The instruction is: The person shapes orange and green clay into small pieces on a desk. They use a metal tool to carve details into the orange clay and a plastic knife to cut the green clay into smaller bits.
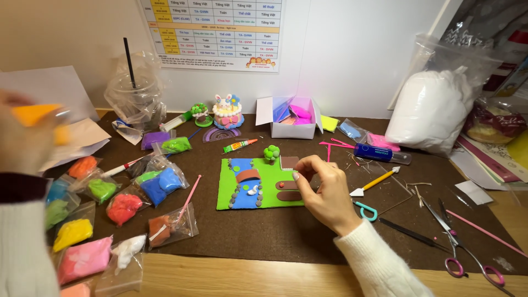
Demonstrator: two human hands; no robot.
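A green clay landscape board [264,185] lies on the brown mat, with a blue river, a brown bridge, a small white swan, grey pebbles, a green bush and brown stepping slabs. My right hand [324,190] rests at its right edge, fingertips pinched at a brown slab; I cannot tell if it grips anything. My left hand [25,135] is raised at the far left, blurred, holding a bag of orange clay [37,114].
Many small bags of coloured clay [124,206] crowd the left. A plastic cup [135,93], a clay bunny cake [227,111] and a white box [290,116] stand behind. Scissors [459,247], sculpting tools and a big bag of white stuffing [434,110] sit right.
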